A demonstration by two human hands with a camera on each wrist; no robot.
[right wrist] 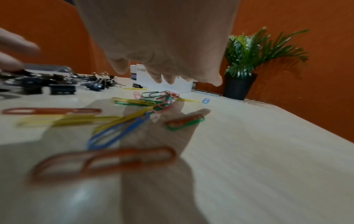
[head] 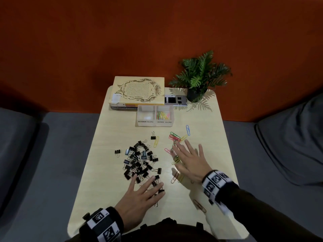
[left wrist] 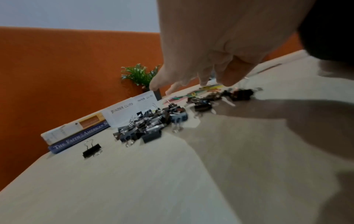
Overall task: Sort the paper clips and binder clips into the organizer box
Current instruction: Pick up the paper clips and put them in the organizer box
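Note:
A clear two-part organizer box [head: 155, 116] stands at the table's far side, labelled binder clips on the left and paper clips on the right; several coloured paper clips [head: 162, 115] lie in the right part. A pile of black binder clips [head: 139, 159] [left wrist: 145, 125] covers the table's middle left. Coloured paper clips [head: 175, 137] [right wrist: 153, 103] are scattered to the right. My left hand [head: 139, 194] hovers flat, fingers spread, over the pile's near edge. My right hand [head: 190, 159] is spread flat over the loose paper clips, holding nothing.
Two stacked books [head: 138, 92] lie behind the box, with a small potted plant [head: 199, 79] at the far right corner and a grey panel [head: 175, 100] between them. A lone binder clip [head: 117, 152] sits left of the pile. The light wooden table [head: 218, 145] has rounded edges.

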